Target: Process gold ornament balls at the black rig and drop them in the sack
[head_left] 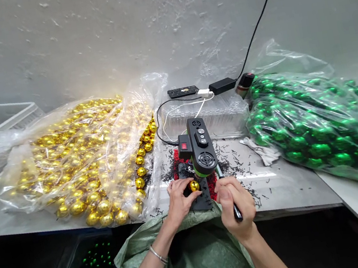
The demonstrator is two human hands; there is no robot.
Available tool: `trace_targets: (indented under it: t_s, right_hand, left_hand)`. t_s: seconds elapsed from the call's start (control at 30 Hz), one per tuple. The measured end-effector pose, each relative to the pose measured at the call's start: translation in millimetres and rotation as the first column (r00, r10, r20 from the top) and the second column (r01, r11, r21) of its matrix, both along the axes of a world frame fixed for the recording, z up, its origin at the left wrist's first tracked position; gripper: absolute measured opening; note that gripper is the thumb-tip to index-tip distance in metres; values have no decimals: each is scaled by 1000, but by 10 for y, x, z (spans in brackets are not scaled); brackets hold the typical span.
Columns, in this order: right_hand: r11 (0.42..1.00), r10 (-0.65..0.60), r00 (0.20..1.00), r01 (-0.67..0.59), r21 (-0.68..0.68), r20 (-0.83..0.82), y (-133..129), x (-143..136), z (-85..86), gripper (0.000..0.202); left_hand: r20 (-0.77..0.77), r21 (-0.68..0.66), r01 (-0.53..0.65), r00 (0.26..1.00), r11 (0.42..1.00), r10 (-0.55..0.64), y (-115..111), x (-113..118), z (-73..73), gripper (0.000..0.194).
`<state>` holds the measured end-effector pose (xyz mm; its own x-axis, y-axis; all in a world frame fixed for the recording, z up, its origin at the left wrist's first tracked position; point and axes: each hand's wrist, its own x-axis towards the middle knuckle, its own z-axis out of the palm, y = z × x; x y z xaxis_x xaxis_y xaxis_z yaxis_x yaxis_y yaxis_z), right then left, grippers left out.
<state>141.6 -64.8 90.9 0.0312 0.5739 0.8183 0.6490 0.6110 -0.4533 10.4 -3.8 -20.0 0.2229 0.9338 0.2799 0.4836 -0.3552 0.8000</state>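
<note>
My left hand (180, 198) pinches a shiny gold ball (194, 185) between thumb and fingers, on the dark base plate (200, 201) of a small bench press. Directly above the ball is the press's black head (201, 144), with round vents and buttons on top. My right hand (236, 204) is wrapped round the press's black lever handle (237, 213), which points down toward me. A black box with a red switch (184, 146) sits on the press's left side. Whether the press tip touches the ball is hidden.
A clear bag of gold balls (75, 157) lies at left, a bag of green balls (319, 127) at right. Behind the press are a clear plastic box (220, 115), a power strip (182, 91) and cables. Black scraps litter the table (279, 190). A green sack (201, 259) hangs in front.
</note>
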Motion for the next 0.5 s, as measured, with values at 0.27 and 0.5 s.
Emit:
trace_targets:
  t_s: [0.27,0.5]
  right_hand:
    - [1000,8,1000,-8,4,6,-15,4,-47,24]
    - [999,-6,999,5,40,43,-1,30,-361,22]
  left_hand:
    - [5,41,14,1000,999,-15,17,38,-135,36]
    - [1,37,12,1000,999,-12,27,45,-133,37]
